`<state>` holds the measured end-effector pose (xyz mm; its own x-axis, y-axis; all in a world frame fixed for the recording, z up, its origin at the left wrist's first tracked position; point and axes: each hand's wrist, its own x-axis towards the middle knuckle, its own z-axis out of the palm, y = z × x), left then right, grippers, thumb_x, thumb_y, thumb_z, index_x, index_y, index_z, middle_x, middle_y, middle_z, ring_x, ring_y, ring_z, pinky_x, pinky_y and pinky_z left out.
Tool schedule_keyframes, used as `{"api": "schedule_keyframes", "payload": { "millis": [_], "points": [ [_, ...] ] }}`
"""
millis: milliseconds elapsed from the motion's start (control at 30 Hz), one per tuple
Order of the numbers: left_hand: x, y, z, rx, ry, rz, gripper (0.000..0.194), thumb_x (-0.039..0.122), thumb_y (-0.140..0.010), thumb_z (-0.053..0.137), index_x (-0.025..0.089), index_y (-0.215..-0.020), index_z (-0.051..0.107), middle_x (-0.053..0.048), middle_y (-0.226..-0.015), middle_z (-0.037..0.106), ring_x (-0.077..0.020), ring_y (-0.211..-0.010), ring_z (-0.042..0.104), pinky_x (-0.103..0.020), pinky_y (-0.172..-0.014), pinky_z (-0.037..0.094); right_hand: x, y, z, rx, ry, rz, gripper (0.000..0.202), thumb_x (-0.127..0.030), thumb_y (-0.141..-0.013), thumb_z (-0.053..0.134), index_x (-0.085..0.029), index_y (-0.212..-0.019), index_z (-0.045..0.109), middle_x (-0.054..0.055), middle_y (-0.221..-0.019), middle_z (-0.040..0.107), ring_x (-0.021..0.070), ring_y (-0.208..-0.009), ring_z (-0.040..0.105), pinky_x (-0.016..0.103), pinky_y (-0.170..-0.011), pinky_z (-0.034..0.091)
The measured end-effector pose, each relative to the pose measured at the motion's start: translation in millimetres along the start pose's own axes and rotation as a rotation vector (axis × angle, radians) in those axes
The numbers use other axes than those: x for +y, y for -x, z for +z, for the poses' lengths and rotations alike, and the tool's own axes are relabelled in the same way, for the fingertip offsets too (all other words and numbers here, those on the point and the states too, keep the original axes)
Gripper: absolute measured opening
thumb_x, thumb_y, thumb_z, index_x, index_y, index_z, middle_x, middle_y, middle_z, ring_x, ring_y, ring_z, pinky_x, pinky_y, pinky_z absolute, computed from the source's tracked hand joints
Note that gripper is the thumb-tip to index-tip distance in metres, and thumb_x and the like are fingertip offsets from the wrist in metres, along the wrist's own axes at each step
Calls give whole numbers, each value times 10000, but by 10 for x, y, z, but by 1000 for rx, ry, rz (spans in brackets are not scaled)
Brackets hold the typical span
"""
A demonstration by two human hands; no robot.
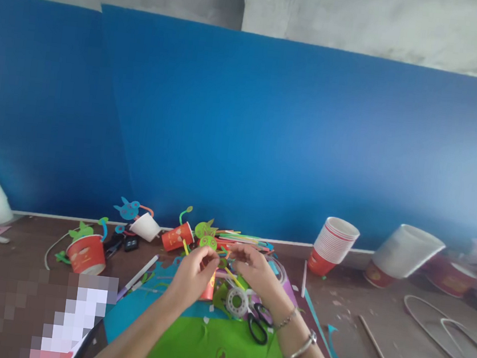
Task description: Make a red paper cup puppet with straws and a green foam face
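Near the middle of the table, my left hand (pixel 196 272) has its thumb and forefinger brought together; whatever is between them is too small to make out. A red paper cup (pixel 209 289) shows partly behind that hand, and a green paper animal face (pixel 207 243) sticks up just above it. My right hand (pixel 254 268) faces it from the right, fingers loosely bent and apart, with nothing visible held. Below the hands lie a white tape roll (pixel 236 302) and black-handled scissors (pixel 258 326). Green paper (pixel 189 346) and blue paper (pixel 120 310) spread underneath.
Decorated cups (pixel 87 255) stand at the left, a white one (pixel 145 227) tipped behind. Colourful straws (pixel 249 239) are heaped at the back. Stacked paper cups (pixel 334 244) and a bagged stack (pixel 404 252) stand right. A thin rod (pixel 382 356) and cable (pixel 431 333) lie farther right.
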<state>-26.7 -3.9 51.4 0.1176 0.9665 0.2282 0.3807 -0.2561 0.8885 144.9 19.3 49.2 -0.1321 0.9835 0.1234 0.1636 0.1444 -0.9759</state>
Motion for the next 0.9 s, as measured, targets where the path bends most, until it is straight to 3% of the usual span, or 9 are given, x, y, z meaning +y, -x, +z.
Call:
{"api": "schedule_keyframes", "payload": {
  "millis": [167,267,333,400,467,567,667,900],
  "points": [
    [21,18,12,-39,-23,-6,217,341,-833,486,166,-849,615,-47,-791,656,-191,-740,615,-262,-653,449,-159,100,35,-100,225,-53,116,-274,-723,636,-178,-658,632,4,-645,633,160,-623,546,274,-580,409],
    [48,16,-84,98,-156,-15,319,370,-838,484,155,-1062,555,-79,-892,675,-212,-802,643,-286,-704,467,-165,74,-29,30,264,-85,116,-257,-731,612,-182,-643,624,-5,-613,606,150,-595,509,272,-569,378],
    [56,9,-164,159,-404,-70,393,410,-854,455,130,-1127,502,-118,-891,686,-257,-823,663,-323,-710,466,-120,31,-95,153,248,-63,123,-283,-726,620,-183,-657,638,-2,-614,603,150,-587,497,275,-563,364],
    [38,2,-210,96,-686,-219,462,469,-868,410,94,-1122,501,-178,-852,698,-327,-812,678,-367,-682,463,-60,-8,-153,219,193,-34,149,-319,-717,636,-183,-655,638,-4,-594,588,147,-570,481,277,-551,352],
    [-14,-3,-198,-17,-818,-328,576,549,-851,401,56,-1135,491,-238,-880,697,-377,-844,678,-389,-678,462,-11,-33,-183,232,134,-16,170,-339,-703,654,-182,-642,631,-8,-567,570,144,-558,473,279,-549,349],
    [-125,-5,-92,-115,-777,-352,651,611,-821,409,43,-1135,463,-258,-908,693,-398,-886,671,-396,-692,460,18,-45,-179,227,50,9,168,-338,-677,686,-177,-714,656,10,-613,618,162,-599,524,289,-577,382],
    [-181,-6,16,-89,-690,-347,605,584,-806,452,58,-1104,433,-245,-895,691,-383,-891,674,-370,-675,451,6,-48,-165,243,-45,34,257,-336,-633,727,-169,-820,674,42,-698,678,185,-653,570,298,-603,413],
    [8,47,77,173,-448,-247,463,532,-746,570,207,-994,353,-133,-910,689,-311,-854,687,-334,-678,455,-132,-12,-223,319,-259,115,266,-391,-567,779,-180,-644,636,-21,-577,571,103,-528,439,237,-498,321]
  ]
}}
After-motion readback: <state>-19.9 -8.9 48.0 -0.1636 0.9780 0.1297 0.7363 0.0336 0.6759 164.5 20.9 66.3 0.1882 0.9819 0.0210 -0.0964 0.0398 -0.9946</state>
